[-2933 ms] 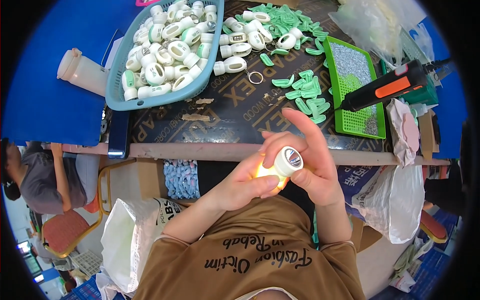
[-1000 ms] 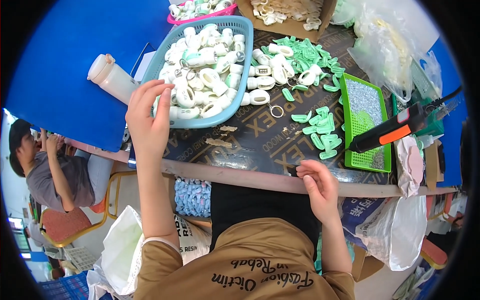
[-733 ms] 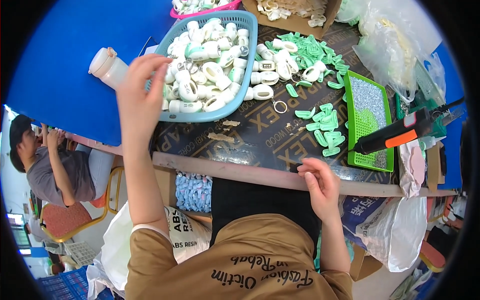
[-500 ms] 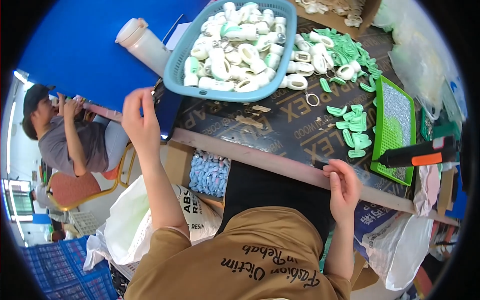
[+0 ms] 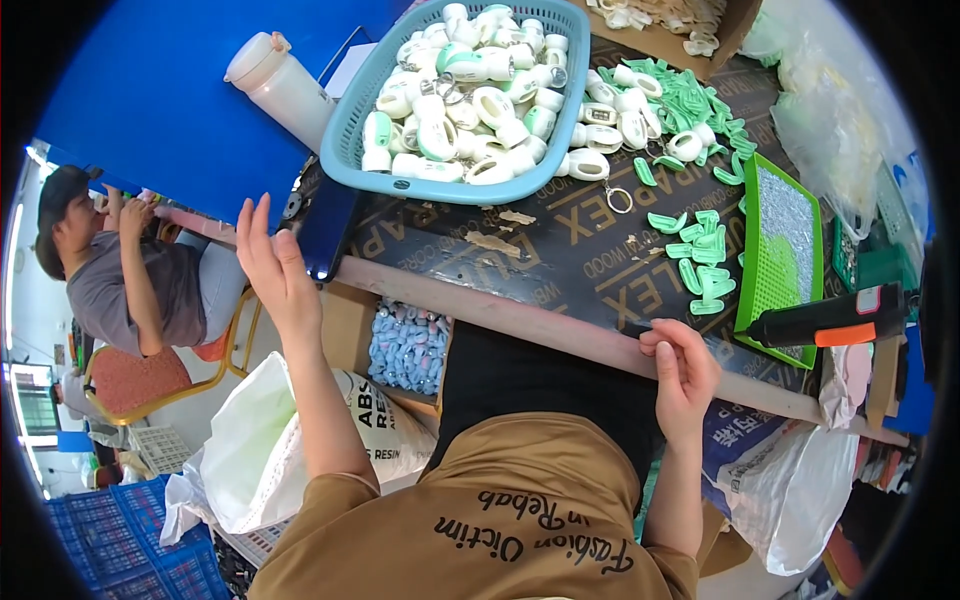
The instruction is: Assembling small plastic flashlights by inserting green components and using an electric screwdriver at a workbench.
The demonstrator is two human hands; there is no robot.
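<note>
My left hand [image 5: 278, 268] is raised near the table's left front corner, fingers stretched out and nothing seen in them. Beside it on the table lies a dark blue flat object [image 5: 330, 228], with a small round metallic piece [image 5: 293, 205] at its left. My right hand [image 5: 684, 368] hovers by the front edge, its fingers loosely bent and no object visible in it. Farther back, a blue-grey plastic basket [image 5: 345, 170] holds many white and green keychain-like pieces [image 5: 492, 105]. More white pieces [image 5: 597, 138] and green curved parts [image 5: 708, 245] lie to its right.
A green tray [image 5: 757, 190] of silvery bits stands at the right, a black and orange tool [image 5: 835, 318] across its near end. A white bottle [image 5: 280, 85] is back left. Below the edge are a box of blue pieces [image 5: 408, 345] and a white sack [image 5: 250, 445]. Another person [image 5: 130, 275] sits left.
My left hand has come down slightly and its bent fingers have straightened. The right hand has hardly moved. The whole view has shifted a little.
</note>
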